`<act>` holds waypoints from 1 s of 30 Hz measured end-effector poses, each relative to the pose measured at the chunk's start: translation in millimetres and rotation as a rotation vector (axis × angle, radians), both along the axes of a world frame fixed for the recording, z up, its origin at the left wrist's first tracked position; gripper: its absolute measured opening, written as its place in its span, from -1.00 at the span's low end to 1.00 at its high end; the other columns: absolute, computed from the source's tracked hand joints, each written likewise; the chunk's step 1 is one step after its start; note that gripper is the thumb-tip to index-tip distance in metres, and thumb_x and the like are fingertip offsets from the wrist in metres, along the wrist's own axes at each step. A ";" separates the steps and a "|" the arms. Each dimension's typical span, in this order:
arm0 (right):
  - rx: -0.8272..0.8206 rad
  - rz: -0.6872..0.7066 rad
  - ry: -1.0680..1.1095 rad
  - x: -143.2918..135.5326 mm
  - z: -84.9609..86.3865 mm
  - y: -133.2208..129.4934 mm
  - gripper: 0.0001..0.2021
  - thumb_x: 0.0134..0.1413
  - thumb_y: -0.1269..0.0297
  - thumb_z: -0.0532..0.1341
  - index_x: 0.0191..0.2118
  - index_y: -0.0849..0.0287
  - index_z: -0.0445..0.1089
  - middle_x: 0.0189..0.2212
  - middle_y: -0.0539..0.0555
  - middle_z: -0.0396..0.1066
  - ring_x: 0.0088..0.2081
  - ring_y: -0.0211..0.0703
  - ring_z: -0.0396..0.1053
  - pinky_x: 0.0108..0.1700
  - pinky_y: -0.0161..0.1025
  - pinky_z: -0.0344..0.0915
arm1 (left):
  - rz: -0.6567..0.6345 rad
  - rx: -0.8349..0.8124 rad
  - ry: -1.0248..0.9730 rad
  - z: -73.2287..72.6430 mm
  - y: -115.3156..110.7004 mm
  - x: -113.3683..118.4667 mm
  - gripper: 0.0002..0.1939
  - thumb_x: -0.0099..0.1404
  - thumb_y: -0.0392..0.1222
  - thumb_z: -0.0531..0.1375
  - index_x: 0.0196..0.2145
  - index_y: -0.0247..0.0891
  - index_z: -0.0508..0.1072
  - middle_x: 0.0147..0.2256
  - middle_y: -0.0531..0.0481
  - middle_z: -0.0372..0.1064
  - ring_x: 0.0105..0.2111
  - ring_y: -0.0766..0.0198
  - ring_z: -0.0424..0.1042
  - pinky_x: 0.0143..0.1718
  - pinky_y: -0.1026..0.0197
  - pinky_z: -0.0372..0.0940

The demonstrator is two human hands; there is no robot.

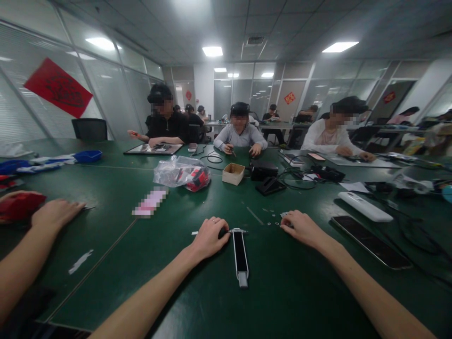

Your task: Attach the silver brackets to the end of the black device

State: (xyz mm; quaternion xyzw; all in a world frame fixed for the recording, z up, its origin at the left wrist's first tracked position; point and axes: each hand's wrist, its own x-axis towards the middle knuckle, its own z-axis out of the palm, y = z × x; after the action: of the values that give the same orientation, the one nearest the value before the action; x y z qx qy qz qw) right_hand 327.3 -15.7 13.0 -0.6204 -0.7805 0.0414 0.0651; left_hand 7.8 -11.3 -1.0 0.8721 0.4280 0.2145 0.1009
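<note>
My left hand [212, 235] is closed around a dark, round-ended piece [222, 232], most of it hidden by the fingers. A thin rod shows beside it, across the top of a long white-framed device [240, 254] with a black face and a grey end, lying flat on the green table. A white tip shows left of the hand. My right hand [298, 227] rests on the table, thumb and fingers pinched together; what they hold is hidden. By those fingertips lie several small ring-shaped metal pieces [277, 223] and a small pale piece [284, 214].
A white case [365, 206] and a dark phone [370, 241] lie on the right, near cables. Ahead are a small box [233, 174], a plastic bag [181, 172] and a black device [270, 185]. A neighbour's hand [56, 212] is at left; several people sit opposite.
</note>
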 end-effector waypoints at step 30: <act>-0.088 0.061 0.117 -21.0 -0.8 -12.3 -0.88 0.03 0.34 0.11 -0.47 0.16 0.33 -0.44 0.08 0.37 -0.41 -0.17 0.30 -0.35 -0.25 0.19 | -0.093 -0.026 -0.082 0.9 1.4 -0.1 -0.91 0.29 -0.28 0.08 -0.28 -0.23 0.39 -0.28 -0.01 0.36 -0.26 0.21 0.34 -0.20 0.18 0.17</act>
State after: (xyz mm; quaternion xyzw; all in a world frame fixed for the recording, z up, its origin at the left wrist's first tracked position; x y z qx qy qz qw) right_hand 306.3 -28.0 12.2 -0.5950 -0.7914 0.1141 0.0820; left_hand 7.7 -9.9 -0.1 0.8800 0.3854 0.2397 0.1396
